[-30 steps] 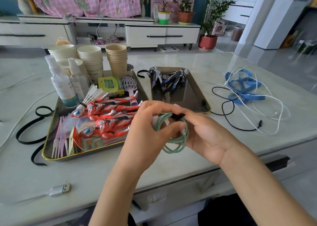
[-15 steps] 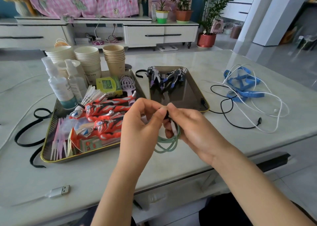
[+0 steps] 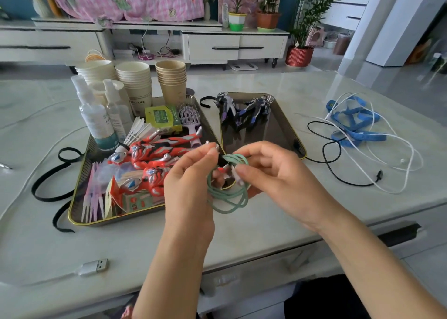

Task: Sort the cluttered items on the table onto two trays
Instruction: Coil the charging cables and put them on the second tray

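A coiled green cable (image 3: 228,197) hangs between my hands above the table's front, over the gap between the two trays. My left hand (image 3: 191,180) pinches a black strap at the coil's top. My right hand (image 3: 278,176) pinches the coil and its white plug ends. The left tray (image 3: 79,192) is full: red figures (image 3: 154,154), spray bottles (image 3: 96,117), paper cups (image 3: 135,86), a green box, a lilac brush, pink picks. The right tray (image 3: 278,129) holds dark blue figures (image 3: 244,111).
Loose on the table: a tangle of white and black cables (image 3: 362,163) with blue straps (image 3: 353,122) at right, black straps (image 3: 50,173) left of the full tray, a USB cable (image 3: 94,268) near the front edge.
The green coil and both hands have shifted slightly; my left hand now pinches the black strap at the top of the coil, and the coil hangs lower and looser.
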`<act>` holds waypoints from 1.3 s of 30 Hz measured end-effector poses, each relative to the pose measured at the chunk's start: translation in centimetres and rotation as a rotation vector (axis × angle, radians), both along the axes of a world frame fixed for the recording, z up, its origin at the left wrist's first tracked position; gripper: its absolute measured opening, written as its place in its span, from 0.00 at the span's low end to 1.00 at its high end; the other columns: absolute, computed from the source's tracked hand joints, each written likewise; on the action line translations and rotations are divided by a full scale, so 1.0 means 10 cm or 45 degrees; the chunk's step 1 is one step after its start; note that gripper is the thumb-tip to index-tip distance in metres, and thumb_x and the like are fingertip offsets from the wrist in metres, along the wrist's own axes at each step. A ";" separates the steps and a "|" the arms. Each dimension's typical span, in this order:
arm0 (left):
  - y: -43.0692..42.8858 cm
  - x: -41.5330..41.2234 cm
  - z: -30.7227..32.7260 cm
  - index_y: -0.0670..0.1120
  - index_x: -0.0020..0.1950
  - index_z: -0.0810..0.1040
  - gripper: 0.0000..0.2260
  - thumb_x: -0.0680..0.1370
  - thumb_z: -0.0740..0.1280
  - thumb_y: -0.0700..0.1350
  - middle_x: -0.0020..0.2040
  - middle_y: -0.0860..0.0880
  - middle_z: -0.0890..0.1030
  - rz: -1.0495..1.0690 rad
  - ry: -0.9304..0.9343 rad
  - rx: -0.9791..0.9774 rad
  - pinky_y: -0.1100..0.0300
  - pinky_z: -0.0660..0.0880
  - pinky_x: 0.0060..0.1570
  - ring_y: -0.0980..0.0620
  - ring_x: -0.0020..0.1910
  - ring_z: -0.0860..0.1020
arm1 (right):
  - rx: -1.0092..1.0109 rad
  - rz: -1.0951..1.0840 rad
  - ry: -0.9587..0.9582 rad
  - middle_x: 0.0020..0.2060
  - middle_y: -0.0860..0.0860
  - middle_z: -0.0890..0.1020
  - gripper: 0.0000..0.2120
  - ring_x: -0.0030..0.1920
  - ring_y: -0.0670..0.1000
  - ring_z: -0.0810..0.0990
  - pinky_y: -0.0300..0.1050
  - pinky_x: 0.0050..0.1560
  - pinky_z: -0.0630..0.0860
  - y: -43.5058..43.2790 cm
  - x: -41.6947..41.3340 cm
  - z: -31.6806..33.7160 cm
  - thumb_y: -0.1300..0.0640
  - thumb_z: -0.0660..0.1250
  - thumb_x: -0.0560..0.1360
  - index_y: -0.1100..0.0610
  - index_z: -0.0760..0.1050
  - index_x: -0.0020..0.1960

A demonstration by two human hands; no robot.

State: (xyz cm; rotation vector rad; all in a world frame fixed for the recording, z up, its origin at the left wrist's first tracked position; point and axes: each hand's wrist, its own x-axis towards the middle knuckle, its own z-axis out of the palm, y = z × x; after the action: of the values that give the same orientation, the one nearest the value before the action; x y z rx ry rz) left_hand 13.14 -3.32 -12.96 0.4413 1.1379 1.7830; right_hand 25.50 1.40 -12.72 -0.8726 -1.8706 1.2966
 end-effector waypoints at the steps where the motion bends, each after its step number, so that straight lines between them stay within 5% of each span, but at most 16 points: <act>1: 0.00 0.00 0.00 0.41 0.45 0.81 0.04 0.75 0.67 0.38 0.34 0.48 0.79 -0.012 0.022 -0.010 0.67 0.71 0.29 0.55 0.29 0.72 | 0.012 -0.012 0.011 0.41 0.55 0.82 0.06 0.39 0.46 0.81 0.39 0.36 0.77 0.00 0.01 0.01 0.62 0.66 0.75 0.54 0.76 0.51; 5: 0.00 0.00 -0.04 0.40 0.40 0.82 0.08 0.75 0.69 0.44 0.28 0.47 0.77 -0.011 0.325 -0.037 0.60 0.72 0.36 0.53 0.28 0.73 | 0.015 -0.060 0.005 0.40 0.53 0.82 0.07 0.37 0.43 0.81 0.34 0.34 0.75 0.03 0.00 -0.01 0.64 0.66 0.75 0.55 0.77 0.51; 8: 0.01 0.00 -0.04 0.44 0.39 0.83 0.09 0.75 0.69 0.47 0.35 0.42 0.82 0.002 0.444 -0.056 0.54 0.77 0.44 0.49 0.35 0.79 | -0.002 -0.064 -0.009 0.40 0.53 0.83 0.07 0.38 0.44 0.81 0.35 0.36 0.75 0.05 0.00 0.00 0.64 0.66 0.74 0.55 0.78 0.50; 12: 0.03 0.02 0.00 0.48 0.61 0.76 0.16 0.77 0.63 0.53 0.49 0.47 0.81 -0.060 0.259 -0.130 0.49 0.77 0.55 0.48 0.52 0.80 | -0.144 -0.230 0.148 0.36 0.51 0.84 0.06 0.37 0.44 0.81 0.34 0.36 0.77 0.23 0.07 0.06 0.64 0.66 0.74 0.56 0.77 0.48; 17: 0.01 -0.01 0.04 0.49 0.52 0.76 0.07 0.79 0.62 0.49 0.49 0.49 0.81 -0.090 0.165 -0.189 0.53 0.76 0.55 0.49 0.51 0.81 | -0.395 -0.649 0.343 0.35 0.53 0.81 0.05 0.36 0.46 0.80 0.33 0.31 0.75 0.78 0.17 0.00 0.65 0.64 0.76 0.57 0.73 0.43; 23: 0.03 -0.05 -0.02 0.47 0.51 0.78 0.06 0.79 0.62 0.42 0.50 0.45 0.82 -0.178 0.213 -0.250 0.54 0.76 0.53 0.48 0.51 0.80 | -0.188 -0.818 -0.155 0.38 0.53 0.79 0.05 0.34 0.49 0.78 0.40 0.34 0.77 1.18 -0.12 -0.28 0.65 0.66 0.75 0.61 0.74 0.40; 26: 0.03 -0.09 -0.01 0.48 0.52 0.78 0.07 0.79 0.61 0.42 0.49 0.46 0.82 -0.197 0.254 -0.254 0.55 0.76 0.52 0.49 0.50 0.81 | -0.125 -0.760 -0.352 0.45 0.53 0.77 0.03 0.35 0.53 0.81 0.40 0.34 0.79 1.21 -0.28 -0.33 0.63 0.64 0.77 0.60 0.72 0.50; 31: 0.00 -0.16 0.02 0.48 0.49 0.78 0.06 0.79 0.61 0.42 0.45 0.49 0.83 -0.171 0.302 -0.257 0.54 0.74 0.54 0.53 0.46 0.81 | 0.415 -0.792 -0.973 0.52 0.57 0.78 0.10 0.51 0.58 0.77 0.46 0.42 0.69 1.15 -0.46 -0.43 0.55 0.59 0.80 0.61 0.75 0.53; 39: -0.02 -0.19 0.03 0.48 0.48 0.79 0.07 0.79 0.61 0.41 0.39 0.52 0.83 -0.159 0.358 -0.288 0.52 0.75 0.55 0.53 0.45 0.81 | 0.473 -0.798 -0.830 0.53 0.57 0.75 0.09 0.53 0.56 0.74 0.45 0.45 0.68 1.16 -0.38 -0.41 0.58 0.58 0.79 0.61 0.72 0.55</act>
State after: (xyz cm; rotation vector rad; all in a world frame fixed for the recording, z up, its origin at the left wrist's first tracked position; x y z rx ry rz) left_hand 11.27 -3.53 -12.64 0.6251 1.4565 1.4949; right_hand 21.70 13.03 -16.80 -1.6238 -1.9530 0.2756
